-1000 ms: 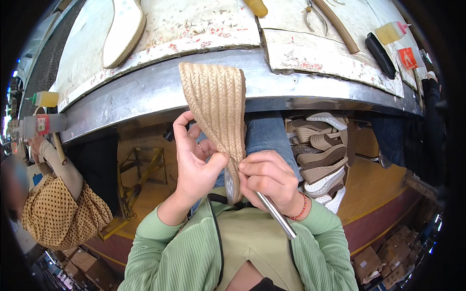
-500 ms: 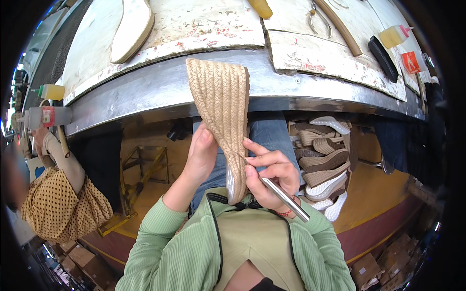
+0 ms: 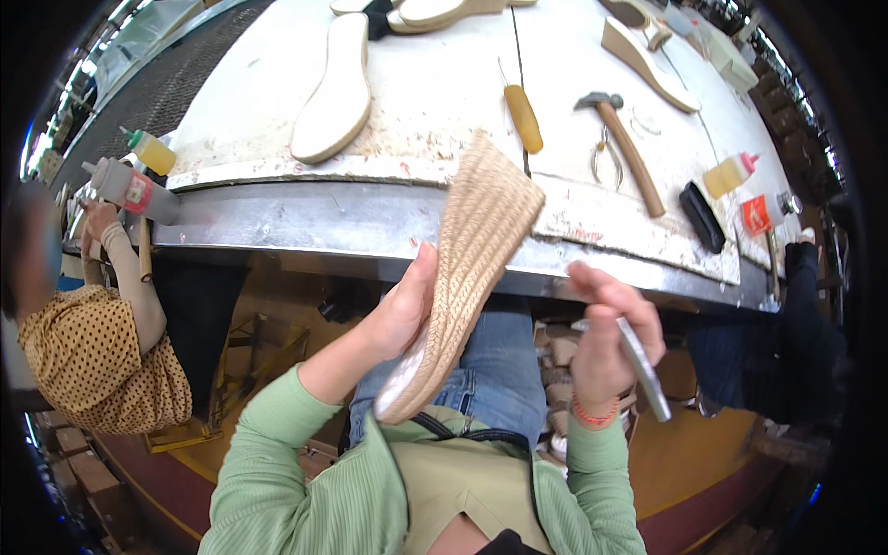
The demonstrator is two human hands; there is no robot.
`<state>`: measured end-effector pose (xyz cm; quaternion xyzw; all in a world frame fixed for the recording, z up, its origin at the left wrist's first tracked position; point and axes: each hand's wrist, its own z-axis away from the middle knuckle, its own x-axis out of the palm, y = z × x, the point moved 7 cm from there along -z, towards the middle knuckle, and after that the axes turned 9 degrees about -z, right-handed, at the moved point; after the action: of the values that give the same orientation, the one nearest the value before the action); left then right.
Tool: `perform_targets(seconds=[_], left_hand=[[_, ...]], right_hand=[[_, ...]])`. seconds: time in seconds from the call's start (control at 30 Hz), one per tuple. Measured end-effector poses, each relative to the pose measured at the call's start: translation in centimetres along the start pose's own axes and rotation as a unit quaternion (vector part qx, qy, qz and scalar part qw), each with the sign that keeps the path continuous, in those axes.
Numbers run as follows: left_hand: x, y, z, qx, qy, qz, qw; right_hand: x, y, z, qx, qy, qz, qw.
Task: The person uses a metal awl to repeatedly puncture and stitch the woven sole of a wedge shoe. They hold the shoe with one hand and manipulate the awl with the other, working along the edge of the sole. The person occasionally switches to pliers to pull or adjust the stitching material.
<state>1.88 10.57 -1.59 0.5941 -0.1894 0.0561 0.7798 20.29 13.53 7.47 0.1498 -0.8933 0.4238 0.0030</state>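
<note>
A braided rope wedge sole point(image 3: 476, 236) slants up from my lap, its tall heel end over the bench edge and its toe end near my waist. My left hand point(image 3: 405, 310) grips it along the left side, thumb on top. Off to the right and apart from the sole is my right hand point(image 3: 612, 338), slightly blurred, closed on a slim silver metal tool point(image 3: 645, 375). The tool's shaft points down and right out of the hand; its working tip is hard to make out.
On the white board point(image 3: 421, 120) lie a white-topped sole point(image 3: 338, 97), a yellow-handled awl point(image 3: 524, 120), a hammer point(image 3: 629, 153), pliers point(image 3: 606, 162) and a black brush-like block point(image 3: 703, 217). Stacked wedge soles point(image 3: 560, 379) sit below. A co-worker in a dotted garment point(image 3: 97, 370) is at left.
My right hand has pulled away from the sole to the right with the metal tool. The sole has tilted, heel end rightward. More of the bench top has come into view.
</note>
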Motion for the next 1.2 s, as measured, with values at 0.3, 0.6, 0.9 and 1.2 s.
perform_targets(seconds=[0.3, 0.6, 0.9, 1.2], left_hand=[[0.7, 5.7, 0.7, -0.069, -0.197, -0.2, 0.957], [-7.7, 19.0, -2.7, 0.097, -0.04, -0.266, 0.958], [-7.1, 13.5, -6.3, 0.327, 0.268, -0.45, 0.787], [-7.6, 13.6, -9.8, 0.386, 0.235, -0.398, 0.798]], right_hand=[[5.9, -3.8, -6.9, -0.118, -0.411, 0.284, 0.858], [5.6, -0.7, -6.5, -0.155, -0.278, 0.319, 0.893], [5.0, 5.7, -6.7, -0.009, -0.173, 0.37, 0.913], [2.6, 5.1, -11.3, 0.032, -0.104, 0.078, 0.991]])
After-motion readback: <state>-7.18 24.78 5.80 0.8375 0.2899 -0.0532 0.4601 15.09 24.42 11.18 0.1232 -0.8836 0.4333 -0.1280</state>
